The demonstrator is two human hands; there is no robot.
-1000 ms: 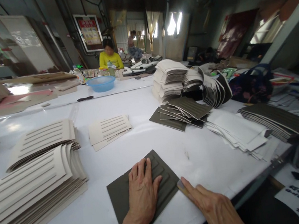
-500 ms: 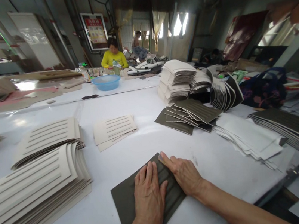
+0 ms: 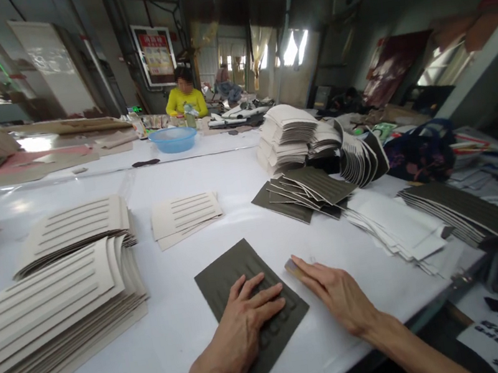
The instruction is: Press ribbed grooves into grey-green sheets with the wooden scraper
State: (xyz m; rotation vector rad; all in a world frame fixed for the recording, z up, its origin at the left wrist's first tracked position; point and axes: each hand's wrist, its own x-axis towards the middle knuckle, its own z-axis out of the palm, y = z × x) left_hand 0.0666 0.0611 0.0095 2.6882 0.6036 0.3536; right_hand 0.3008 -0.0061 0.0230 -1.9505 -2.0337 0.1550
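A dark grey-green rectangular sheet (image 3: 229, 271) with raised ridges lies turned at an angle on the white table. My left hand (image 3: 250, 312) rests flat on it, fingers spread and pressing over the ridges. Just right of the sheet's edge, my right hand (image 3: 337, 295) pinches a small flat scraper-like piece (image 3: 294, 267), yellowish with a greyish end; its exact kind is unclear. The right hand is apart from the sheet, low over the tabletop. Beyond them lies a loose pile of similar dark sheets (image 3: 307, 193).
Stacks of cream slotted panels (image 3: 50, 306) stand at left, with a few more panels (image 3: 185, 215) ahead. White sheets (image 3: 394, 223) and a dark stack (image 3: 465, 209) lie at right. Farther back are curved cream stacks (image 3: 287, 130), a blue basin (image 3: 173, 140) and a person in yellow (image 3: 185, 100).
The sheet has been turned on the table. My left hand has shifted and spread its fingers across it. My right hand has moved off the sheet to the right, still holding the small piece.
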